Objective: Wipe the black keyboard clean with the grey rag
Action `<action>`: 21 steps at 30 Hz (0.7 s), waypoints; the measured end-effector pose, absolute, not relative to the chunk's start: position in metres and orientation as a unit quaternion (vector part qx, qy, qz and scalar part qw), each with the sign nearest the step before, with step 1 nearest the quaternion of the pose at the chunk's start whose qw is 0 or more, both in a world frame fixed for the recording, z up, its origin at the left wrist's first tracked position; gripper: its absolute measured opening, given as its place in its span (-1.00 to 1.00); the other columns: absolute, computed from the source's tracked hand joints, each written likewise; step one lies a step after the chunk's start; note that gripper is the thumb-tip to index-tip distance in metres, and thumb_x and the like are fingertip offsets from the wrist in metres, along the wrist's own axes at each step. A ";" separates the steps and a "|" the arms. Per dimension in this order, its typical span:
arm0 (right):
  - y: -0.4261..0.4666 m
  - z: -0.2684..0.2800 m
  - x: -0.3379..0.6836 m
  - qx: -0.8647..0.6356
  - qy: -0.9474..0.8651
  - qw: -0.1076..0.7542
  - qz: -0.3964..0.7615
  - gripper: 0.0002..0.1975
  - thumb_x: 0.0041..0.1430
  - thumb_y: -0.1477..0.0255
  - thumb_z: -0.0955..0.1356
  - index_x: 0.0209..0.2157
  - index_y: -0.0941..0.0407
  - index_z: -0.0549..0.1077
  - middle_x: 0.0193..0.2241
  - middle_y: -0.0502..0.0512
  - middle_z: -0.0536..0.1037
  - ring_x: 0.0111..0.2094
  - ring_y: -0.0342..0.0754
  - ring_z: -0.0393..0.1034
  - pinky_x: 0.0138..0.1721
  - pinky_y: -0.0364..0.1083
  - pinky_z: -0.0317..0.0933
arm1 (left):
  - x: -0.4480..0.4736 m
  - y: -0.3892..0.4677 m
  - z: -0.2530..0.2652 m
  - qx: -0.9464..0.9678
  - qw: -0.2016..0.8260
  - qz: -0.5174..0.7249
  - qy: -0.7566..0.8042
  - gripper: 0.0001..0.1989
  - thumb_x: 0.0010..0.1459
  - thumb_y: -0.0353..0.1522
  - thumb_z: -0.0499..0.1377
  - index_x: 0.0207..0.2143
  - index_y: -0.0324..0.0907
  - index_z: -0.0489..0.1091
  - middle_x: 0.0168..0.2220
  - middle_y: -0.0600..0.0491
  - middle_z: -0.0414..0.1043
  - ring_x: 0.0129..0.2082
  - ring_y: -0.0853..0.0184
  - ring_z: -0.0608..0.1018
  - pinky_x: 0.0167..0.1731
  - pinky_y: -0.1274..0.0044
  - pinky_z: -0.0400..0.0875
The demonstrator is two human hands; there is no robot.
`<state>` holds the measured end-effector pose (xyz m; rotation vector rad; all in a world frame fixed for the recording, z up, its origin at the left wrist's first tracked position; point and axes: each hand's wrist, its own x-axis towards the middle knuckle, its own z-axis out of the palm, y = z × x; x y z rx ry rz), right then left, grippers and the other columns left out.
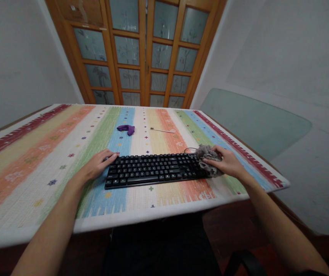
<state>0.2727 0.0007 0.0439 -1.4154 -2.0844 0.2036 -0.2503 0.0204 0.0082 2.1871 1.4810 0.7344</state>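
Observation:
A black keyboard (153, 168) lies flat on the striped tablecloth, near the table's front edge. At its upper left corner is my left hand (99, 163), thumb along the edge and fingers curled behind, gripping the corner. My right hand (224, 161) is closed on a crumpled grey cloth (209, 155), pressed over the keyboard's right end. That end is hidden under the cloth. From the back edge, beside the cloth, runs a thin black cable (190, 148).
Beyond the keyboard lie a purple cloth (126, 129) and a thin stick with a small dark brush-like tip (161, 130). The striped tablecloth (75, 161) covers the table. Wooden doors with glass panes (128, 55) stand behind; a glass sheet (256, 119) leans at the right wall.

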 end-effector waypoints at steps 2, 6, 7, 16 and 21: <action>0.000 0.045 0.277 -0.547 -0.772 0.317 0.064 -0.43 0.17 -0.19 0.39 -0.37 0.06 0.34 -0.57 -0.05 0.31 -0.54 -0.04 0.20 -0.48 -0.09 0.09 | -0.250 0.020 0.008 0.781 0.199 0.262 0.531 -0.31 0.27 0.18 -0.09 -0.13 -0.14 0.58 -0.13 -0.12 0.59 -0.07 0.00 0.57 0.05 0.23 0.41; -0.004 0.028 0.275 -0.513 -0.803 0.296 0.058 -0.48 0.19 -0.14 0.40 -0.37 0.06 0.35 -0.50 0.01 0.38 -0.48 -0.01 0.27 -0.41 -0.07 0.18 | -0.250 0.021 0.007 0.780 0.200 0.262 0.532 -0.29 0.26 0.19 -0.09 -0.12 -0.14 0.58 -0.12 -0.11 0.59 -0.06 0.00 0.57 0.06 0.24 0.41; -0.005 0.022 0.274 -0.503 -0.814 0.285 0.060 -0.51 0.21 -0.10 0.39 -0.38 0.06 0.34 -0.48 0.04 0.40 -0.46 0.00 0.29 -0.39 -0.07 0.20 | -0.251 0.021 0.007 0.780 0.200 0.261 0.532 -0.29 0.27 0.19 -0.09 -0.11 -0.15 0.58 -0.12 -0.12 0.59 -0.06 0.01 0.57 0.06 0.24 0.41; -0.015 0.008 0.286 -0.482 -0.838 0.250 0.045 -0.72 0.24 0.16 0.38 -0.34 0.07 0.34 -0.41 0.07 0.47 -0.42 0.02 0.36 -0.35 -0.08 0.25 | -0.251 0.020 0.010 0.782 0.203 0.262 0.528 -0.35 0.28 0.14 -0.07 -0.13 -0.13 0.59 -0.11 -0.12 0.60 -0.07 0.03 0.57 0.06 0.23 0.41; -0.014 0.006 0.292 -0.499 -0.829 0.245 0.054 -0.73 0.19 0.19 0.41 -0.34 0.07 0.33 -0.46 0.03 0.45 -0.46 0.01 0.34 -0.39 -0.09 0.23 | -0.251 0.020 0.011 0.778 0.205 0.263 0.532 -0.30 0.25 0.20 -0.08 -0.16 -0.13 0.60 -0.10 -0.13 0.61 -0.05 0.01 0.57 0.08 0.23 0.41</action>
